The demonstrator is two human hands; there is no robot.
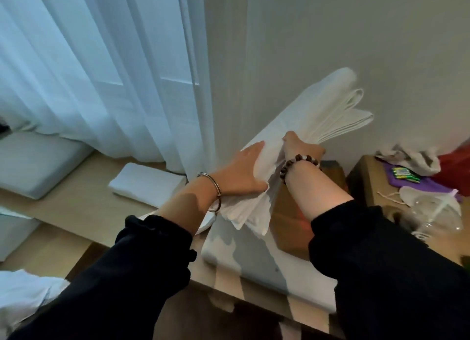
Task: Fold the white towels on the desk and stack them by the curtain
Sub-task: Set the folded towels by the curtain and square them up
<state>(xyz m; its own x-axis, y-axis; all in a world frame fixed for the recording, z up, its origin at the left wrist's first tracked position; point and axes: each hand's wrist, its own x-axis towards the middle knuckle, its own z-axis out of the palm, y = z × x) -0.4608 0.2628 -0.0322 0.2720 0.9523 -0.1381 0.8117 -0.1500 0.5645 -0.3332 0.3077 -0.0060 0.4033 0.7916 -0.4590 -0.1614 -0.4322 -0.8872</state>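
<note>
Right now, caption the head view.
Left hand presses and right hand grips a folded white towel above the desk; another folded towel lies by the curtain.

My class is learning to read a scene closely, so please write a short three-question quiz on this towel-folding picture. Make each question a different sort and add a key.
1. True or false: the right hand wears a bead bracelet at the wrist.
2. Multiple choice: where does the finished folded towel lie?
A) beside the foot of the curtain
B) on top of the cardboard box
C) over the person's forearm
3. Fill in: the left hand lies against the held towel with its fingers ___.

Key: 1 true; 2 A; 3 straight.
</note>
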